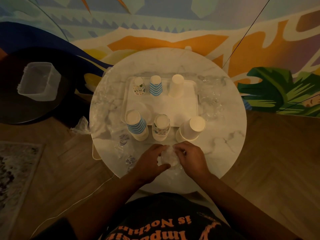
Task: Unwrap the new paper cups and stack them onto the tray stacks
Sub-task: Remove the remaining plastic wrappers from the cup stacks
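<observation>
- I see both sets of fingers (180, 150) pinching the wrapped clear cup stack (168, 159) at the near bench (225, 135) edge; left hand (149, 160), right hand (190, 158).
- Risk: slippery film (hard to see) tears suddenly, and a jerking hand topples the white cup stack (191, 129) beside the tray (181, 101).

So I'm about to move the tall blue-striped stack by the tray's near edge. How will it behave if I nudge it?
The blue-striped stack is tall on a narrow base and already looks tilted, so a push near its top would probably tip it. Being paper cups, it is likely light and would slide easily on the smooth marble table. Gripping low seems safer.
</observation>
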Action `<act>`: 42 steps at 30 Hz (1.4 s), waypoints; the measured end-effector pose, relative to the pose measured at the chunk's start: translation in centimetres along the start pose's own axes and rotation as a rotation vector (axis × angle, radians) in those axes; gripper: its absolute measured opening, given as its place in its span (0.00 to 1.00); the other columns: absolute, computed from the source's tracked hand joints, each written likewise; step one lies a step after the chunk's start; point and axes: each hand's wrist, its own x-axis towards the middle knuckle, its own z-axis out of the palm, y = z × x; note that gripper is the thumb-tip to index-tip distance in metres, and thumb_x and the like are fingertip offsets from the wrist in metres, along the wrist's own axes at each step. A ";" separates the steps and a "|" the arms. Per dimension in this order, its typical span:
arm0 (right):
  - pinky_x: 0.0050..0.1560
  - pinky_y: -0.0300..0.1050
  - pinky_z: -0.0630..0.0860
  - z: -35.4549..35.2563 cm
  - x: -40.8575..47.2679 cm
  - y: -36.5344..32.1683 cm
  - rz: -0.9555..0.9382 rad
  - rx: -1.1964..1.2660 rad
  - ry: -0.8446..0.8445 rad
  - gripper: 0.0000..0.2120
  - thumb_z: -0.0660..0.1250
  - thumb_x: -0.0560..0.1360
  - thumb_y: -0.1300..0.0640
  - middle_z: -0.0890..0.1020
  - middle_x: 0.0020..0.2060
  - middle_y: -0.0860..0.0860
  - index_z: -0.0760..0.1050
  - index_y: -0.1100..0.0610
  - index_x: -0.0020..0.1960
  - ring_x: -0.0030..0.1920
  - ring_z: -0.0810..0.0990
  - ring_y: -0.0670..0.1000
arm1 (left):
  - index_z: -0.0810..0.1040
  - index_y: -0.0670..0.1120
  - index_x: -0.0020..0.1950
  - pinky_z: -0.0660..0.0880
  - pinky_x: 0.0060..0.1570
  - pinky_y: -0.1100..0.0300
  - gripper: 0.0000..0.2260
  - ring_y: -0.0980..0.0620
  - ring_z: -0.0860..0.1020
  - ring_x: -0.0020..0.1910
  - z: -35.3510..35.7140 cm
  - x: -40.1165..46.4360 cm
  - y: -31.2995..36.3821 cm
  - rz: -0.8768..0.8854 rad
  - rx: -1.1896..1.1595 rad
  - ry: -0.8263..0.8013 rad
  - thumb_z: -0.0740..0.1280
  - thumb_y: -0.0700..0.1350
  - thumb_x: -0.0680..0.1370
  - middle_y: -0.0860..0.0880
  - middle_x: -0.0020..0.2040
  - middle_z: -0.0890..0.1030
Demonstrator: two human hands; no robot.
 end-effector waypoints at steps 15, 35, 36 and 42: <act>0.56 0.47 0.78 -1.7 -0.3 1.2 -0.126 -0.188 -0.196 0.23 0.74 0.74 0.44 0.77 0.61 0.49 0.78 0.53 0.65 0.58 0.79 0.52 | 0.77 0.53 0.67 0.73 0.46 0.70 0.20 0.62 0.77 0.51 -0.9 1.0 0.1 0.076 -0.058 0.103 0.75 0.50 0.75 0.58 0.56 0.80; 0.60 0.42 0.71 -2.8 -0.6 0.3 -0.094 -0.163 -0.282 0.21 0.75 0.72 0.40 0.80 0.62 0.47 0.79 0.53 0.57 0.63 0.74 0.49 | 0.84 0.44 0.60 0.68 0.69 0.56 0.18 0.55 0.70 0.68 0.7 1.3 -2.0 0.176 0.097 0.109 0.76 0.52 0.74 0.51 0.70 0.74; 0.58 0.44 0.73 -2.7 -0.5 0.4 -0.107 -0.178 -0.271 0.21 0.76 0.71 0.42 0.81 0.58 0.48 0.79 0.54 0.56 0.59 0.76 0.51 | 0.84 0.46 0.59 0.67 0.71 0.56 0.18 0.54 0.69 0.70 0.7 1.2 -2.1 0.183 0.113 0.108 0.75 0.54 0.74 0.51 0.71 0.73; 0.46 0.44 0.66 -2.1 -0.4 0.3 -0.119 -0.256 -0.190 0.07 0.77 0.71 0.58 0.82 0.41 0.52 0.80 0.55 0.46 0.44 0.79 0.55 | 0.80 0.50 0.65 0.65 0.73 0.54 0.23 0.52 0.64 0.75 0.6 0.7 -2.0 0.166 0.140 0.068 0.70 0.60 0.74 0.52 0.75 0.68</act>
